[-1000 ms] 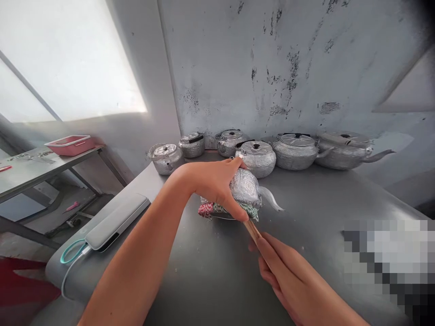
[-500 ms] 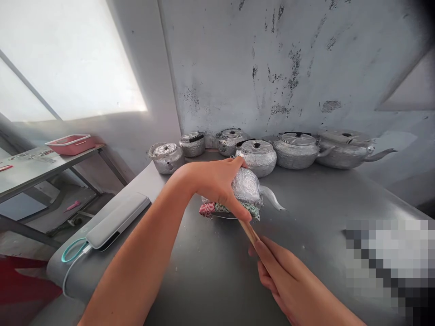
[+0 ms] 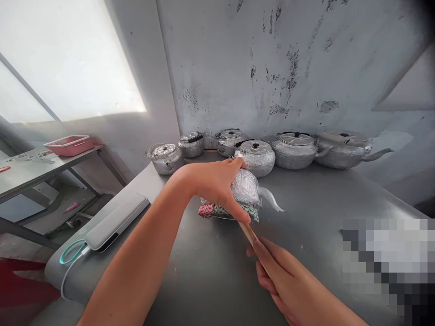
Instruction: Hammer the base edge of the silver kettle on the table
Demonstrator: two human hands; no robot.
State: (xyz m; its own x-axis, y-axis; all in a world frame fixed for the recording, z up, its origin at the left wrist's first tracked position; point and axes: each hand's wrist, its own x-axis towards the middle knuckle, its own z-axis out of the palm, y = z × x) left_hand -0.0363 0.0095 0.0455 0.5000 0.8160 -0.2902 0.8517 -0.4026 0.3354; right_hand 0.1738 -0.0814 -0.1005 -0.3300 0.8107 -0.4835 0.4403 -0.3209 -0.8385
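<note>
Left hand [image 3: 217, 181] keeps grip on silver kettle [image 3: 245, 186], patterned cord [image 3: 206, 209] under kettle, right hand [image 3: 280, 267] clenches wooden stick [image 3: 248, 231] near kettle.

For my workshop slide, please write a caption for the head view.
Left hand across a silvery kettle above a multicoloured pad, right hand gripping a wooden stick, with more kettles behind.

Overexposed white pane [image 3: 68, 59], upper left: main visible light. Remainder grey, moderately dim. Soft highlights on kettle [image 3: 245, 186], centre. Black vignetting, upper right corner; wide-angle stretch toward edges; coarse pixelation, lower right.
</note>
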